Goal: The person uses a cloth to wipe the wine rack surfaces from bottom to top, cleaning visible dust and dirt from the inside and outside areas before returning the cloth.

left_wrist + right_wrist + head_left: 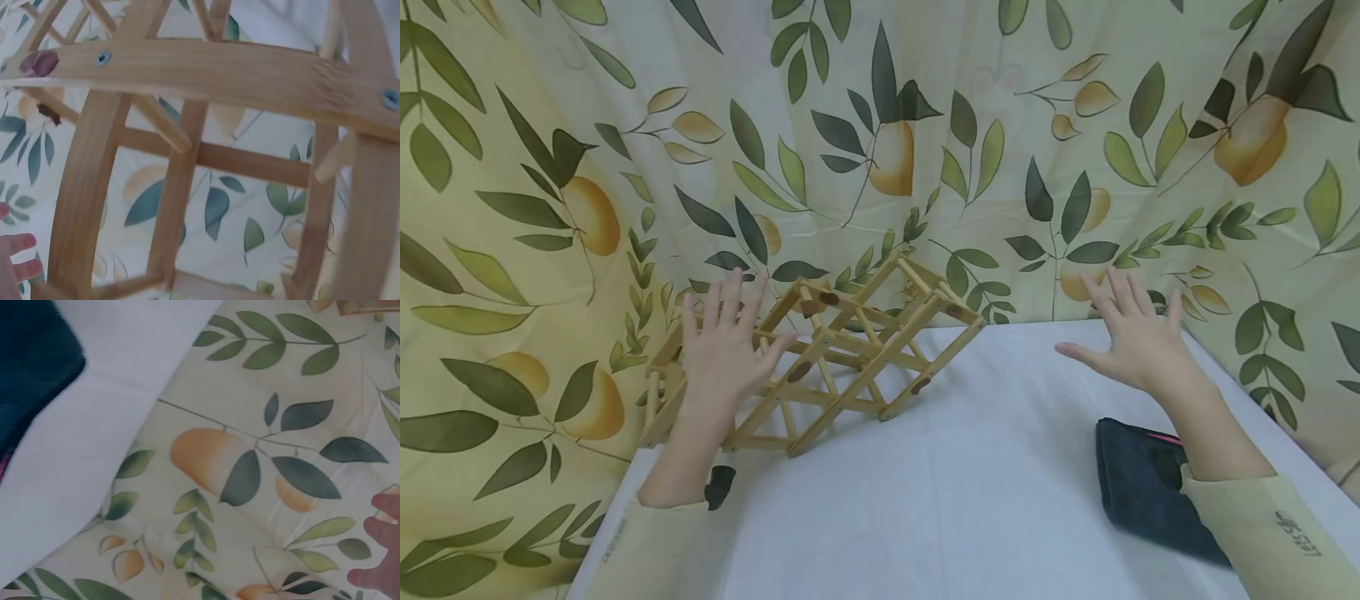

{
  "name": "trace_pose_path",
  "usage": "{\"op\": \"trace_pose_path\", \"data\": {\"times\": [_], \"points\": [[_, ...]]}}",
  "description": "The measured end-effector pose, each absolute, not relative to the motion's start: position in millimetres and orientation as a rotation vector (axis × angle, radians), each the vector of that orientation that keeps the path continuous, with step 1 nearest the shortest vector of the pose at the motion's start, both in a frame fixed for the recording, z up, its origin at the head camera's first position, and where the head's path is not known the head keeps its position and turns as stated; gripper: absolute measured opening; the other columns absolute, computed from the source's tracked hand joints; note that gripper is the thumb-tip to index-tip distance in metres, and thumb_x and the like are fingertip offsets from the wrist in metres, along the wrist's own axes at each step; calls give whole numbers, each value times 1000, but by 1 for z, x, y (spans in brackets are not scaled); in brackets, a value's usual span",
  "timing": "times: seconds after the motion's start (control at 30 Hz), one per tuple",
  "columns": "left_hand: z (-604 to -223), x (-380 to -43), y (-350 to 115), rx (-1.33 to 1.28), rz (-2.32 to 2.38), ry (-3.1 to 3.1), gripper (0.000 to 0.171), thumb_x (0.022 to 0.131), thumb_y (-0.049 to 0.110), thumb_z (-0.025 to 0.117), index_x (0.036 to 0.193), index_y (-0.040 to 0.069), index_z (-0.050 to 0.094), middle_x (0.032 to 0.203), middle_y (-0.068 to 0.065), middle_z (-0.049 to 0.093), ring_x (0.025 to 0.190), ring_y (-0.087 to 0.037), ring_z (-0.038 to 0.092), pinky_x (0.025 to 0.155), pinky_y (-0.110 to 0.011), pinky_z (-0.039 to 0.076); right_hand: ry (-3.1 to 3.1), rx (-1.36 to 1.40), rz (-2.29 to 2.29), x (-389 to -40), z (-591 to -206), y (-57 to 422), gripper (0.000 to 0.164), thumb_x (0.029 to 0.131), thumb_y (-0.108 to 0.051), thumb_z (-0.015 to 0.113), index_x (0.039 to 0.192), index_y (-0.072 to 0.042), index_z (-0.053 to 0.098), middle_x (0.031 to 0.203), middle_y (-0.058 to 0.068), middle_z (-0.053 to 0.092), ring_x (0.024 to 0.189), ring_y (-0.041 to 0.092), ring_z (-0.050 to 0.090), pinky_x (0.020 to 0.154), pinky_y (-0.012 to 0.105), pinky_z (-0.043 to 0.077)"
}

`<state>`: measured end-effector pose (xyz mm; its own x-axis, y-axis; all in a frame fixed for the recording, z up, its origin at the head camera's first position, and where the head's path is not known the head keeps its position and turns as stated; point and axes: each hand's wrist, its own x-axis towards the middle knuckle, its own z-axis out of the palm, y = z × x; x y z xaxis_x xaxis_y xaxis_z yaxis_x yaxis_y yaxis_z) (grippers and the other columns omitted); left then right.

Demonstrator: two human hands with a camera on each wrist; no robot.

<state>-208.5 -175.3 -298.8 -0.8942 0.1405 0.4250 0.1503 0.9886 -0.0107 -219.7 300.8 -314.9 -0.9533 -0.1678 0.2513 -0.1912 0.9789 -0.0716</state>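
Observation:
My left hand is raised with its fingers spread, in front of a folding wooden lattice rack at the table's left. It hides part of the rack, and I see no grip on it. The left wrist view shows the rack's slats close up, with screws and dowels, and a few fingertips at the lower left edge. Held up at the right is my right hand, fingers spread and holding nothing. A dark blue cloth pouch with a pink edge lies below it, partly behind the right sleeve.
A white cloth covers the table. Curtains printed with leaves and fruit hang behind and at both sides. Near the left wrist is a small black object, its kind unclear.

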Motion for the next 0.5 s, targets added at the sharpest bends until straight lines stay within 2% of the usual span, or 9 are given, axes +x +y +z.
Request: {"op": "trace_pose_path", "data": {"times": [0.1, 0.17, 0.37, 0.5], "points": [[-301, -196, -185, -201, -64, -2622, 78, 86, 63, 37, 147, 26, 7, 152, -8, 11, 139, -29, 6, 107, -48, -7, -2845, 270, 125, -210, -326, 306, 101, 76, -65, 55, 147, -21, -1, 150, 22, 2, 137, 40, -4, 95, 62, -20], [-304, -190, -192, -201, -87, -2562, 77, 85, 63, 36, 146, 23, 14, 150, -10, 17, 137, -31, 12, 108, -50, -3, -2836, 271, 131, -202, -333, 310, 101, 75, -64, 56, 148, -21, 0, 150, 23, 4, 136, 41, -1, 96, 61, -19], [-319, -175, -210, -191, -125, -2391, 79, 84, 70, 16, 142, 18, 25, 141, -14, 31, 128, -35, 25, 104, -54, 10, -2836, 281, 143, -180, -358, 320, 101, 76, -62, 57, 147, -20, 0, 150, 22, 4, 137, 40, 1, 97, 61, -18], [-334, -168, -219, -220, -122, -2225, 73, 86, 66, 23, 136, 13, 34, 131, -15, 39, 118, -36, 34, 100, -55, 18, -2844, 273, 155, -166, -375, 326, 101, 75, -62, 58, 147, -21, -1, 149, 23, 9, 135, 42, 5, 97, 62, -17]]}}
